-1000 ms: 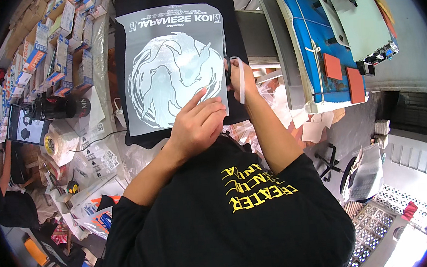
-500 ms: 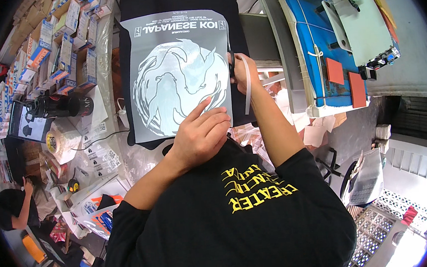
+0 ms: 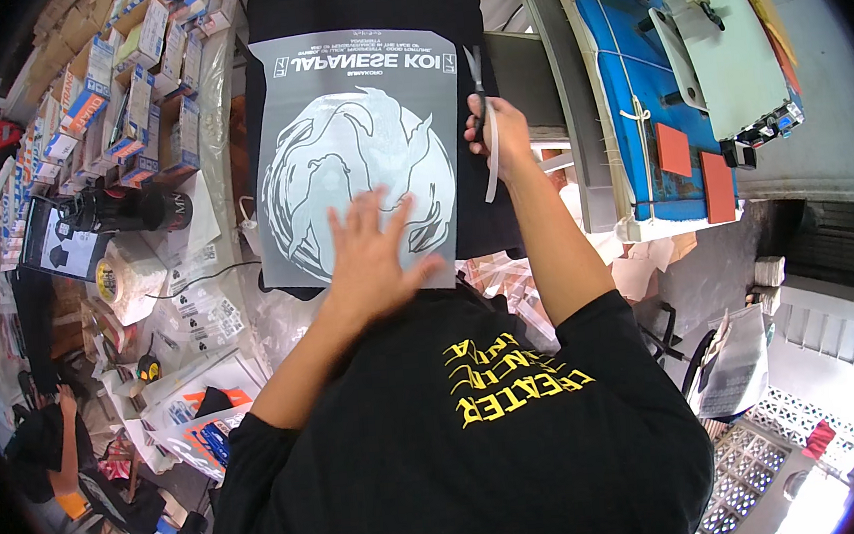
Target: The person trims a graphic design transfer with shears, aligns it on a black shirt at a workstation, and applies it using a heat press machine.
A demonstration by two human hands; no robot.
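A grey translucent transfer sheet (image 3: 283, 93), with a pale round fish design and lettering that reads reversed, lies on folded black fabric (image 3: 356, 1). Over the sheet's lower part is my left hand (image 3: 376, 261), its fingers spread and slightly blurred; whether it touches the sheet I cannot tell. My right hand (image 3: 507, 140), beside the sheet's right edge, grips a pair of scissors (image 3: 475, 67) by the handles. The blades point away from me and are slightly apart. A narrow pale strip (image 3: 493, 171) hangs at the same hand.
Left stand many small open boxes (image 3: 129, 115), a dark cylindrical object (image 3: 162, 208), a tape roll (image 3: 107, 279) and papers. On the right is a blue-topped machine bench (image 3: 625, 101) with red pads (image 3: 674, 150). Another person (image 3: 45, 448) is at the far lower left.
My left hand has spread its fingers and shifted left. The scissors have come away from the sheet's right edge and now point forward. The sheet has slid slightly toward me and turned a little.
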